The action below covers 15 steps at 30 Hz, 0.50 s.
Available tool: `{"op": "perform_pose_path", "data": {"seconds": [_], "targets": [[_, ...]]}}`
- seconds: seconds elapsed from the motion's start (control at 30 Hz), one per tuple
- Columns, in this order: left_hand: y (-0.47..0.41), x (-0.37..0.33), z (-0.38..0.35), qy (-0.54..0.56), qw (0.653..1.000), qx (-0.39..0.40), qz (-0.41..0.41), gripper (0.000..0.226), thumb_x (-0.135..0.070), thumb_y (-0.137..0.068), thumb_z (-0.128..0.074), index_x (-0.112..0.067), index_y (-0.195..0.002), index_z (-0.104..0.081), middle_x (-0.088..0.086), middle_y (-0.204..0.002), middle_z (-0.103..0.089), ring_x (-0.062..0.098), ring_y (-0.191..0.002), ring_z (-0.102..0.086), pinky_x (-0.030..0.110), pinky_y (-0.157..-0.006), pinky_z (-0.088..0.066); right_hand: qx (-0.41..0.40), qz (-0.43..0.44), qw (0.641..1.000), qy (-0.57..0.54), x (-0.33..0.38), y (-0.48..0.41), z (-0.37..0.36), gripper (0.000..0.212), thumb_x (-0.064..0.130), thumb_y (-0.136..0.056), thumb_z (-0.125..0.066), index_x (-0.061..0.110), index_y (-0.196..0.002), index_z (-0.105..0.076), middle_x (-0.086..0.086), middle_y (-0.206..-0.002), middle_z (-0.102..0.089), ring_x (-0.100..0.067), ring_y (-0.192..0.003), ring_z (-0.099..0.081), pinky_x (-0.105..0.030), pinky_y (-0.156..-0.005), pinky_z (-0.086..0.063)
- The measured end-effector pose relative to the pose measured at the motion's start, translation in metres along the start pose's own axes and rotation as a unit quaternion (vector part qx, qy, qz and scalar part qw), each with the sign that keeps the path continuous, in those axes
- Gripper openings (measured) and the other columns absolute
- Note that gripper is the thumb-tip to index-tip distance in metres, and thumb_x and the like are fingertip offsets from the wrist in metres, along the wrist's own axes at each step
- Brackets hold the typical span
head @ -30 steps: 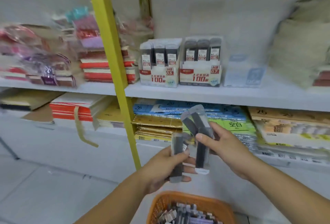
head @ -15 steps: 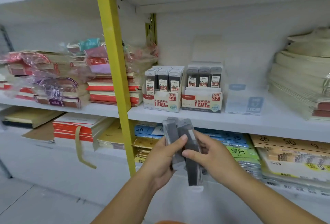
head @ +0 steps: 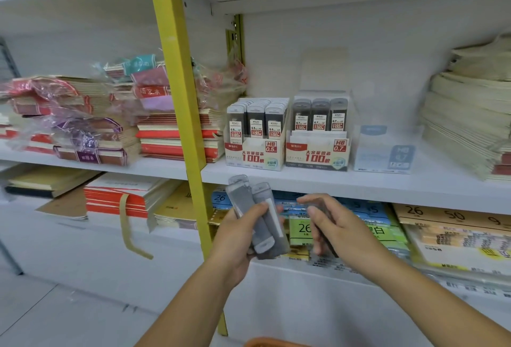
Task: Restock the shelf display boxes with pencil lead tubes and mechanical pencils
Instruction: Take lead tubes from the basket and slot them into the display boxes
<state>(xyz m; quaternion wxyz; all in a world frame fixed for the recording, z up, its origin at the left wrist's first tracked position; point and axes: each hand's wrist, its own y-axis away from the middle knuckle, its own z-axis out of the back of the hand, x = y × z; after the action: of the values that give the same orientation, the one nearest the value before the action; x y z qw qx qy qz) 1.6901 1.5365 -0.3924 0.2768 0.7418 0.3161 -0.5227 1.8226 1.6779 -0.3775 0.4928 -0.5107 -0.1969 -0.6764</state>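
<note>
Grey-plastic restock midway: gripping lead tubes (head: 262,208) in left hand (head: 235,244), pinching single tube (head: 322,225) in right hand (head: 345,233), w/ 0.5 box (head: 254,154) full, 0.7 box (head: 318,154) & pale box (head: 384,153) prob. short.

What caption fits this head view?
Left hand grips lead tubes, right hand holds one tube, below the 0.5 box and 0.7 box.

White shelving (head: 359,180) with a yellow upright (head: 177,83); pale, possibly tiled floor (head: 55,313).
</note>
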Motion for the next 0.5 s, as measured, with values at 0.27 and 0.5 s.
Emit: {"op": "perform_pose_path", "data": {"seconds": [0.27,0.5], "targets": [[0.009,0.004,0.002,-0.044,0.999,0.003,-0.01,0.032,-0.031,-0.089,-0.073,-0.028,-0.12,-0.064,0.006,-0.106,-0.075,0.029,-0.101,-0.069,0.035,-0.061,-0.056,0.092,-0.018,0.994,0.051,0.011,0.004,0.004,0.036,0.051,-0.098,-0.041,0.083,-0.113,-0.03,0.053,-0.111,-0.036,0.012,-0.114,-0.041,-0.008,-0.076,-0.04],[0.009,-0.002,-0.001,-0.071,0.997,0.015,-0.041,0.048,-0.037,-0.076,-0.08,-0.031,-0.121,-0.065,0.0,-0.108,-0.077,0.026,-0.105,-0.07,0.045,-0.085,-0.06,0.104,-0.02,0.994,-0.009,0.015,0.007,0.008,0.045,0.027,-0.098,-0.054,0.07,-0.109,-0.053,0.008,-0.074,-0.067,-0.013,-0.057,-0.067,-0.026,-0.053,-0.053]]}}
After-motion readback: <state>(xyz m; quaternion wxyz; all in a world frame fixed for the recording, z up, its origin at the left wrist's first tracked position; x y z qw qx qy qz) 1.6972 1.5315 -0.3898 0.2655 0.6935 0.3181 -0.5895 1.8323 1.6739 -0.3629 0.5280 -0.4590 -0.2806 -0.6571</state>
